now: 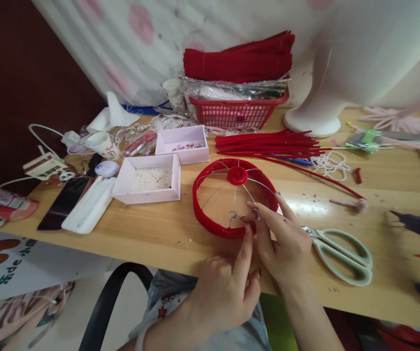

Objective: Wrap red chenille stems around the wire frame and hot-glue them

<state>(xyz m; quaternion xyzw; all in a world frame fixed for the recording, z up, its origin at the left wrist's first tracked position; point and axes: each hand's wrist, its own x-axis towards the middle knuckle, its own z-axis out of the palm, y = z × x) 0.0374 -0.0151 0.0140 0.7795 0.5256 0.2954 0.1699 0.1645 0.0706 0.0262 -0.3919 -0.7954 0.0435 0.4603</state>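
A red fuzzy ring frame with thin wire spokes and a red centre disc lies on the wooden table. My left hand reaches up to its near rim with the index finger stretched out and the other fingers curled. My right hand pinches at the same rim spot, thumb and fingers pressed together next to a small silver wire loop. What the fingertips grip is too small to make out.
Mint green scissors lie right of my hands. Two pink boxes with beads, a red basket, red pipe cleaners, a pearl string, a phone and a white mannequin base crowd the table.
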